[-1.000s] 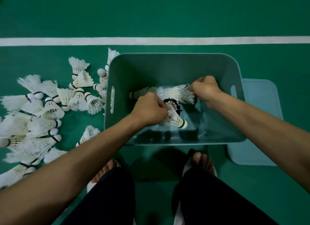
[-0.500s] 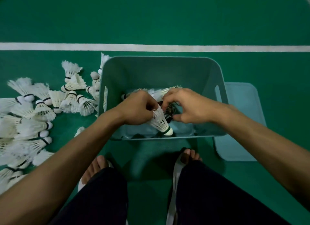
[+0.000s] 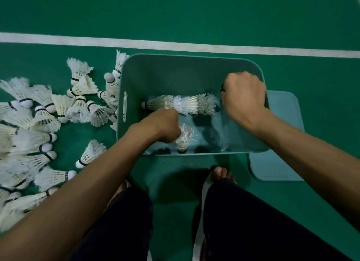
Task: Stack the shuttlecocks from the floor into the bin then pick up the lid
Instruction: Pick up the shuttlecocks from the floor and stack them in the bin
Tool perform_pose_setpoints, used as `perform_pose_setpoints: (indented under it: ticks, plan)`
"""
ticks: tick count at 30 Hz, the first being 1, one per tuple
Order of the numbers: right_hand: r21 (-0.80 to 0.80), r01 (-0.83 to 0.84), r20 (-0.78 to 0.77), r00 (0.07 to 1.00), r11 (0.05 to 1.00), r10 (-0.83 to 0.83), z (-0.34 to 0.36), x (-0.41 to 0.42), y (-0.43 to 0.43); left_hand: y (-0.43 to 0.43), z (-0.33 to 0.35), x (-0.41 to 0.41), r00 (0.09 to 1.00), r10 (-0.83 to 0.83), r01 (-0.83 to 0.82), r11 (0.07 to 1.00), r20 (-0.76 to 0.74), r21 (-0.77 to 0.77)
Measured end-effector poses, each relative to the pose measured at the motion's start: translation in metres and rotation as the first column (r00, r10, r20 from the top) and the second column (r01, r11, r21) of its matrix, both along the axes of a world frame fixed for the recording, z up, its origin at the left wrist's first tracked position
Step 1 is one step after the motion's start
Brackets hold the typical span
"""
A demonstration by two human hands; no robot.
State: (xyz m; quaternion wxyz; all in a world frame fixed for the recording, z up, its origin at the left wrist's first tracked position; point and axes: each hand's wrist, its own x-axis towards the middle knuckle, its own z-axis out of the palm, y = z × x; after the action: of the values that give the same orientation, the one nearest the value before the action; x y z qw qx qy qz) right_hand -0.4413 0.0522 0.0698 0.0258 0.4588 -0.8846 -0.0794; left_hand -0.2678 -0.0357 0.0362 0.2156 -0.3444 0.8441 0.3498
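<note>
**Both hands down in the teal bin**

Underneath everything, a green court floor [image 3: 194, 13], crossed by a white painted line [image 3: 175, 45] just beyond the bin's far edge. Standing on that floor, a grey-teal plastic bin [image 3: 194, 75] with rounded corners and slot handles in its side walls. Flat on the floor against the bin's right wall, a pale teal lid [image 3: 280, 144] with rounded corners, partly hidden by the bin and a forearm. Spread from the bin's left wall out to the floor's left edge, a loose heap of white feather shuttlecocks [image 3: 39, 124] with black-banded cork heads. At the bottom edge, dark trouser legs [image 3: 253, 221] and bare toes [image 3: 220, 173].

Inside the bin, along its far side, a row of nested shuttlecocks [image 3: 181, 105] lying flat, cork end towards the left wall. Over the bin's right side, the right hand [image 3: 244, 94], balled into a fist round a small dark thing [image 3: 223, 88] that pokes out at the fingers; not clear what it is. By the near wall, the left hand [image 3: 163, 126], fingers curled round the skirt of a single white shuttlecock [image 3: 184, 138], cork pointing down.
</note>
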Motion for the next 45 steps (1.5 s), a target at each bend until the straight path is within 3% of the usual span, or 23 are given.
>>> perform_pose_setpoints:
  ticks: [4,6,8,10,12,14,16,18,21,23,25,27,29,30,32,33,35,42,43,45]
  plan:
    - [0.054,0.088,0.07,0.993,0.995,-0.092,-0.012,0.003,-0.013,0.002,0.001,0.002,0.998,0.015,-0.013,0.999,0.063,-0.035]
    - [0.008,0.21,0.192,0.959,0.978,-0.208,-0.02,0.003,-0.014,0.002,0.002,0.004,0.996,0.021,-0.016,0.998,0.084,-0.053]
    - [-0.069,0.385,0.367,0.868,0.92,-0.335,-0.029,0.001,-0.013,0.002,0.002,0.005,0.995,0.032,-0.026,0.997,0.099,-0.067]
    - [-0.077,0.596,0.549,0.695,0.799,-0.465,-0.042,-0.003,-0.017,0.001,0.002,0.006,0.993,0.049,-0.041,0.996,0.109,-0.079]
    - [-0.039,0.779,0.735,0.447,0.626,-0.51,-0.059,-0.011,-0.023,0.002,0.005,0.006,0.993,0.068,-0.058,0.993,0.101,-0.101]
    - [0.034,0.893,0.893,0.175,0.449,-0.415,-0.071,-0.02,-0.03,0.005,0.008,0.006,0.994,0.076,-0.065,0.988,0.08,-0.142]
    - [0.088,0.928,0.946,0.035,0.362,-0.321,-0.075,-0.027,-0.031,0.008,0.01,0.006,0.995,0.086,-0.075,0.983,0.057,-0.165]
    - [0.111,0.904,0.941,0.039,0.414,-0.336,-0.075,-0.031,-0.029,0.01,0.011,0.005,0.994,0.104,-0.096,0.98,0.036,-0.173]
    - [0.104,0.837,0.903,0.147,0.537,-0.404,-0.072,-0.029,-0.028,0.012,0.012,0.004,0.992,0.129,-0.125,0.972,0.004,-0.201]
    - [0.086,0.734,0.826,0.325,0.674,-0.46,-0.061,-0.023,-0.024,0.014,0.014,0.003,0.991,0.124,-0.13,0.953,-0.038,-0.274]
    - [0.067,0.575,0.678,0.573,0.815,-0.46,-0.042,-0.014,-0.017,0.017,0.016,0.002,0.989,0.122,-0.143,0.93,-0.081,-0.339]
    - [-0.014,0.418,0.522,0.778,0.908,-0.35,-0.023,-0.003,-0.008,0.018,0.018,0.001,0.985,0.14,-0.166,0.922,-0.099,-0.351]
    - [-0.134,0.216,0.507,0.854,0.967,-0.12,-0.012,0.012,-0.002,0.017,0.02,0.001,0.978,0.178,-0.203,0.916,-0.105,-0.345]
    - [-0.169,0.081,0.557,0.83,0.982,0.027,-0.006,0.022,0.001,0.017,0.022,0.001,0.974,0.196,-0.223,0.913,-0.112,-0.341]
    - [-0.138,-0.186,0.694,0.683,0.973,0.229,0.0,0.045,0.007,0.016,0.023,0.001,0.969,0.213,-0.245,0.905,-0.129,-0.347]
    - [-0.1,-0.275,0.723,0.64,0.956,0.26,-0.001,0.055,0.008,0.015,0.023,0.001,0.967,0.214,-0.25,0.901,-0.138,-0.354]
    - [-0.043,-0.339,0.7,0.661,0.94,0.27,-0.009,0.07,0.008,0.014,0.023,0.002,0.964,0.223,-0.26,0.9,-0.143,-0.351]
    - [-0.047,-0.116,0.732,0.672,0.992,0.113,-0.03,0.077,-0.024,0.013,0.026,0.01,0.932,0.302,-0.349,0.899,-0.201,-0.265]
    - [-0.006,-0.048,0.756,0.653,0.999,0.036,-0.032,0.078,-0.029,0.013,0.03,0.011,0.929,0.298,-0.352,0.894,-0.221,-0.277]
    - [0.111,0.091,0.835,0.532,0.99,-0.142,-0.038,0.079,-0.04,0.011,0.043,0.014,0.918,0.268,-0.358,0.878,-0.294,-0.319]
